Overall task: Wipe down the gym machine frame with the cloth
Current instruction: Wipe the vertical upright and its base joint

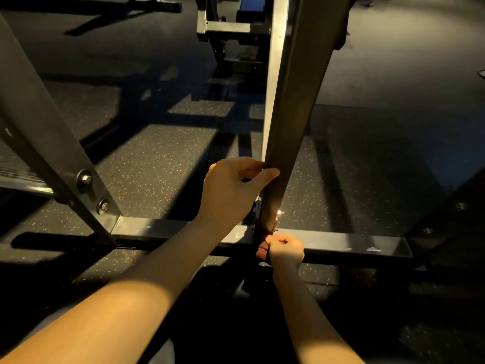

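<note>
A grey metal upright post (286,106) of the gym machine frame rises from a low horizontal bar (349,244) near the floor. My left hand (231,190) grips the post's lower part, thumb across its front face. My right hand (284,249) holds a dark reddish cloth (262,253) bunched against the joint where the post meets the bar. Most of the cloth is hidden by my fingers and by shadow.
A slanted frame beam (44,143) with two bolts (86,178) runs down on the left to the bar. Another machine (233,30) stands behind the post. Speckled black rubber floor (162,158) lies between the beams, partly lit and partly shadowed.
</note>
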{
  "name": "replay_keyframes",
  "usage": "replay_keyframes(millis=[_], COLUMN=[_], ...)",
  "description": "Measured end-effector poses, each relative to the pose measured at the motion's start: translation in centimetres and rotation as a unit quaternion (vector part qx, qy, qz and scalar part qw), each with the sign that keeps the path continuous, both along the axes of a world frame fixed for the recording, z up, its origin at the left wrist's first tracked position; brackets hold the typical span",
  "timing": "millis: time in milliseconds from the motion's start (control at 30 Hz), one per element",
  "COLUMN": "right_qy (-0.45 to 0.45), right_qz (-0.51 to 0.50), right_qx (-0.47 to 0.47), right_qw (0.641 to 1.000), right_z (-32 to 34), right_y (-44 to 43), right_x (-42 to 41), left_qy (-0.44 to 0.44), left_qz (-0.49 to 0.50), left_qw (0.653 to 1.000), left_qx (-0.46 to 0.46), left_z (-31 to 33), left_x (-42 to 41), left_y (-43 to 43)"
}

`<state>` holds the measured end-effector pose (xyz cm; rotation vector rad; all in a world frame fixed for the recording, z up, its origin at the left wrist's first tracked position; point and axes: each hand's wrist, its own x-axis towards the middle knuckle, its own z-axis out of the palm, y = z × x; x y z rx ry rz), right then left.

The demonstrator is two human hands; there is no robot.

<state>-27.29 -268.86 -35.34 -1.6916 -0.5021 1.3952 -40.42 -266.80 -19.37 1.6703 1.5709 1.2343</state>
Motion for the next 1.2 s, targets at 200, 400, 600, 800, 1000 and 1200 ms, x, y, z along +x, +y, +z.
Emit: replay_keyframes(millis=[200, 400, 600, 800, 1000, 1200], right_qy=[-0.214, 0.037, 0.058, 0.002, 0.112, 0.185], right_qz=[0.217, 0.082, -0.032, 0.12, 0.221, 0.228], right_qx=[-0.122, -0.004, -0.054, 0.015, 0.132, 0.159], right_qw=[0.945, 0.996, 0.996, 0.993, 0.96, 0.943], right_z=[0.7, 3.0, 0.2, 4.4, 11.4, 14.9], right_y=[1.0, 1.4, -0.8, -2.9, -3.9, -4.0], right_x=[-0.3, 0.1, -0.5, -2.4, -3.1, -2.9], left_qy=[-0.044, -0.037, 0.0, 0.17, 0.072, -0.003], left_qz=[-0.011, -0.008, -0.036, 0.008, 0.013, 0.069], left_qw=[0.999, 0.999, 0.995, 0.957, 0.939, 0.941], left_qx=[-0.008, -0.014, -0.094, -0.233, -0.335, -0.332], left_z=[0.2, 0.3, 1.0, 1.2, 2.1, 4.2], left_x=[-0.2, -0.2, -1.0, -3.8, -6.5, -8.4], left_y=[-1.0, -0.6, -1.1, -3.2, -6.0, -9.6])
